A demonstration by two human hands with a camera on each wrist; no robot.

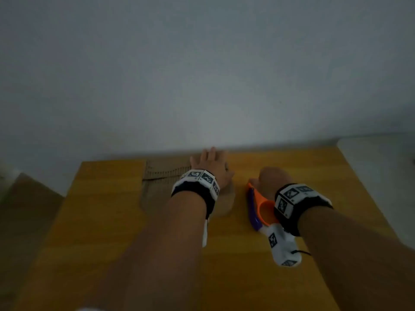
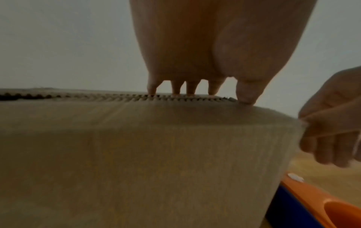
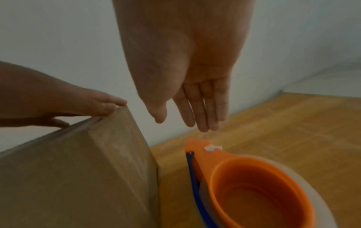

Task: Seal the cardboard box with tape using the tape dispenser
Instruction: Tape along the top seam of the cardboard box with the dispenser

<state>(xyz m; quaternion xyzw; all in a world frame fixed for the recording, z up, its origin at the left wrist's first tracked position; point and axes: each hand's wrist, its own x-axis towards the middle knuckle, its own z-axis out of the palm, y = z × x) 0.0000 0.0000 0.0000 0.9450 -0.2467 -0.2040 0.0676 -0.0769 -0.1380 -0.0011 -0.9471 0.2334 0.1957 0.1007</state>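
Tape is not seen on the box [image 1: 157,176] in any view, so sealing looks barely begun: dispenser pick-up, taping and cutting all seem left. The box sits at the worktop's [image 1: 101,221] far edge by the wall, top flap edges showing. The left hand [image 1: 211,167] lies on it, fingers [image 2: 176,88] straight, pressing the top. The dispenser [image 1: 258,205] lies on the worktop just right of the box, long axis running away from the person, orange nose toward the wall. The right hand [image 3: 195,92] hovers above it, fingers [image 3: 203,111] relaxed, holding nothing.
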